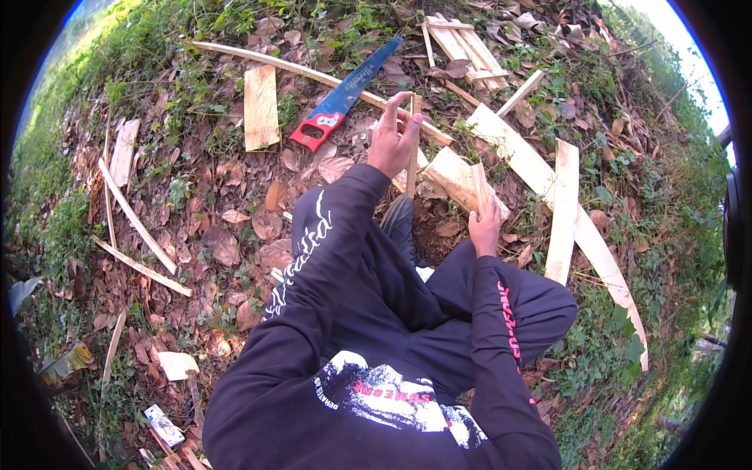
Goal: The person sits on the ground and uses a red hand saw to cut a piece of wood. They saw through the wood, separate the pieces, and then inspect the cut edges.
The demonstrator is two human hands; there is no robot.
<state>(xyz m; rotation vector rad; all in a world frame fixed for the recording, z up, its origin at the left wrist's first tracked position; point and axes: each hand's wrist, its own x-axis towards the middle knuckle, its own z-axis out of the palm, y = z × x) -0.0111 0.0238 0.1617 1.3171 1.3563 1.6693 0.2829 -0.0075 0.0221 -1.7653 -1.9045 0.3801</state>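
- Head view: a thin wooden strip (413, 160) is being held upright above leaf-strewn ground (223, 247), pinched by the left hand (389, 147), its thumb and fingers being nearly closed; the strip's lower end is being seen near a dark shoe (401, 227).
- A short wooden piece (479, 186) is being gripped by its lower end in the right hand (484, 229), with fingers being curled around it; a wide board (453, 172) is being partly covered from view.
- Toward the ground's far edge, a long slat (270, 58) is being crossed by the blue blade of a red-handled handsaw (345, 95).
- Toward the ground's right edge, a long plank (519, 159) is being overlapped by a shorter slat (562, 215).
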